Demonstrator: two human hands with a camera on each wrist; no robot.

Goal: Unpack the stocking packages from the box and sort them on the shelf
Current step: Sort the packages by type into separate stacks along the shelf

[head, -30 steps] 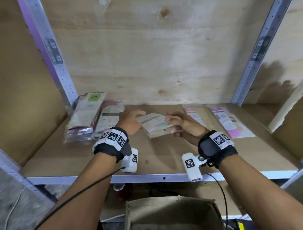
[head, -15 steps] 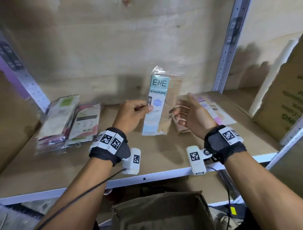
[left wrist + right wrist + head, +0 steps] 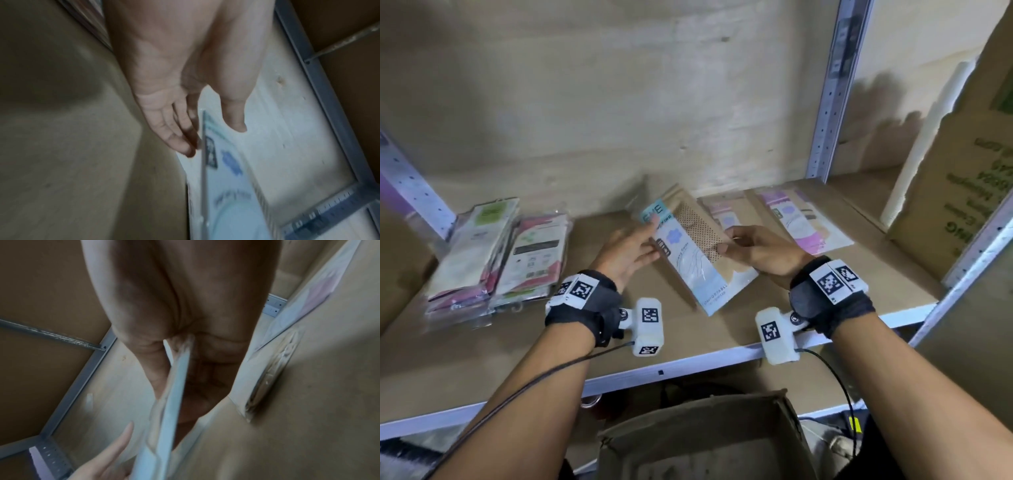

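Observation:
A light blue stocking package [image 3: 697, 260] hangs tilted just above the middle of the shelf board [image 3: 517, 346]. My right hand [image 3: 726, 244] pinches its right edge between thumb and fingers; the right wrist view shows the package [image 3: 174, 402] edge-on in that grip. My left hand [image 3: 645, 236] is at its left edge with straight fingers [image 3: 180, 139] touching the package [image 3: 224, 186] and gripping nothing. The open cardboard box [image 3: 698, 438] stands below the shelf, its inside hidden.
Two piles of packages [image 3: 479, 250] [image 3: 534, 253] lie at the shelf's left. Pink packages [image 3: 726, 212] [image 3: 801, 219] lie flat at the right. A metal upright [image 3: 832, 89] bounds the bay, with a printed carton [image 3: 962, 192] beyond it. The shelf's white front edge [image 3: 661, 371] runs across.
The blue package, held upright by my left hand before, now tilts down toward the shelf. My right hand has taken its edge and my left fingers have straightened.

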